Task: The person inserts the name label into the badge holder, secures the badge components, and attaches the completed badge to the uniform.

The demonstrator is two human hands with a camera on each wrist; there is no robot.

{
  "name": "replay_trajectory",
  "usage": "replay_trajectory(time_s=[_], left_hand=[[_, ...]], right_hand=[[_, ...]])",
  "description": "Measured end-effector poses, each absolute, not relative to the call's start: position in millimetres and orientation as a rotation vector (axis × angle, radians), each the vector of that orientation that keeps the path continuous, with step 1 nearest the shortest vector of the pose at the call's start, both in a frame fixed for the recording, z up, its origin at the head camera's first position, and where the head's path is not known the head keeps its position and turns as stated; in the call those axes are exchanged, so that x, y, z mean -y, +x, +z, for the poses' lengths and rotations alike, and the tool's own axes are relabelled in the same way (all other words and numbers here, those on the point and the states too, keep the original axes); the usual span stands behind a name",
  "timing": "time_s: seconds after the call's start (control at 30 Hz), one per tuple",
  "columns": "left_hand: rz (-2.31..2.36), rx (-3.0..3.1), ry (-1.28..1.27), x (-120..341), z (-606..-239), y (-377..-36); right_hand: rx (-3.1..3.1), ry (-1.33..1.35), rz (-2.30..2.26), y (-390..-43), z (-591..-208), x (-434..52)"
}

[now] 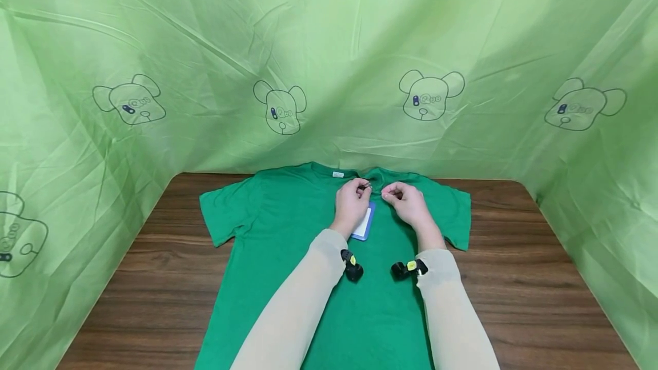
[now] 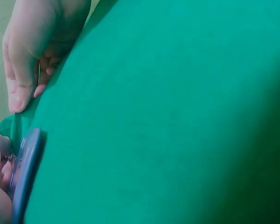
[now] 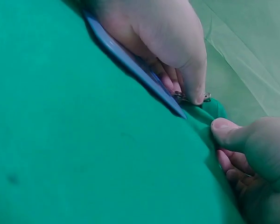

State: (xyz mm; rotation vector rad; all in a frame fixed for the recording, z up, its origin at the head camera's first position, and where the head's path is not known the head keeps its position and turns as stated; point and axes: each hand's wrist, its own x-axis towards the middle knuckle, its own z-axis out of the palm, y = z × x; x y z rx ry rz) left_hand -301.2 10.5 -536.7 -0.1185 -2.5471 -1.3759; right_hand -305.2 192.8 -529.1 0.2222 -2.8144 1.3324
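A green T-shirt [image 1: 293, 244] lies spread out, collar at the far end. On its upper chest is a badge holder [image 1: 364, 224] with a blue frame and white insert. My left hand [image 1: 352, 205] pinches the small metal clip [image 3: 206, 97] of the badge holder between thumb and fingers, close to the collar. Just to its right, my right hand [image 1: 409, 205] pinches a fold of the shirt fabric near the neckline, seen closely in the right wrist view. Whether the clip bites on the cloth cannot be told, since fingers cover part of it.
Under the shirt is a dark brown wooden table [image 1: 524, 278]. A light green curtain [image 1: 349, 44] printed with bear heads hangs behind the table and along both sides. A white label [image 1: 337, 175] shows inside the collar.
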Motion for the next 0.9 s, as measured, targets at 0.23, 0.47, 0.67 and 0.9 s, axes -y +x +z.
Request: replay_trajectory(time_s=[0.23,0.47,0.67,0.9], left_hand=[[-1.358,2.553,-0.091,-12.2,-536.0,-301.0],[-1.419,2.46,-0.16,-8.8,-539.9,-303.3],[-1.434,2.459,-0.262,-6.9,-540.5,-301.5],[-1.343,2.518,-0.292,-7.0,-540.4,-300.3]], right_hand=[[2.809,0.204,1.314,-304.1,-530.1,-194.4],[2.811,0.197,1.258,-305.2,-530.3,-192.1],[2.823,0.195,1.222,-305.8,-530.5,-192.0],[2.807,0.196,1.212,-304.0,-531.7,-189.2]])
